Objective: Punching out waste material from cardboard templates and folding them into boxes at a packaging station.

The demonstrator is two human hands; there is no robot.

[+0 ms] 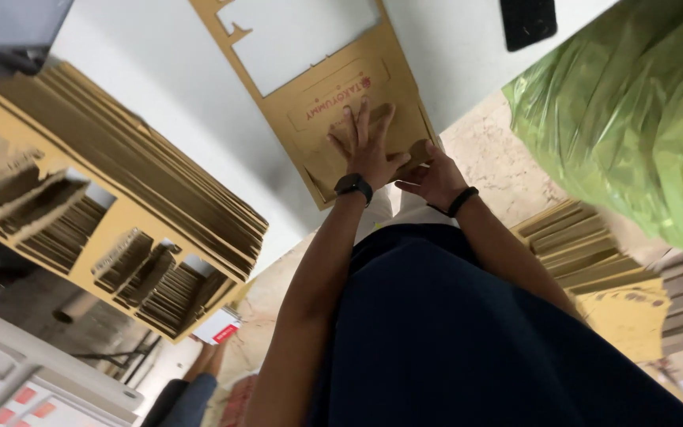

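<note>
1. The flat brown cardboard sheet (310, 71) lies on the white bench (160, 87), near the bench's edge. It has a big window cut out of it. Its near end is under both hands, right in front of the person.
2. The big stack of cardboard sheets (120, 198) sits on the bench to the left of the hands, well apart from them. It is the biggest brown thing here and has the same cut-out holes.
3. The green plastic bag (634, 111) fills the right side, near the bench's end. It is shiny and crinkly.
4. Another small pile of cardboard (579, 245) lies lower down, to the right of the person's right arm.
5. The left hand (365, 146) is spread wide open, fingers fanned out. It presses flat on the near end of the sheet and grips nothing. A black watch is on that wrist.
6. The right hand (436, 178) is just beside the left one, at the sheet's near corner. Its fingers are bent and its thumb touches a folded flap (418, 150) of the sheet. I cannot tell if it pinches the flap. A black band is on that wrist.
7. A small black thing (527, 20) lies on the bench, well beyond the hands.
</note>
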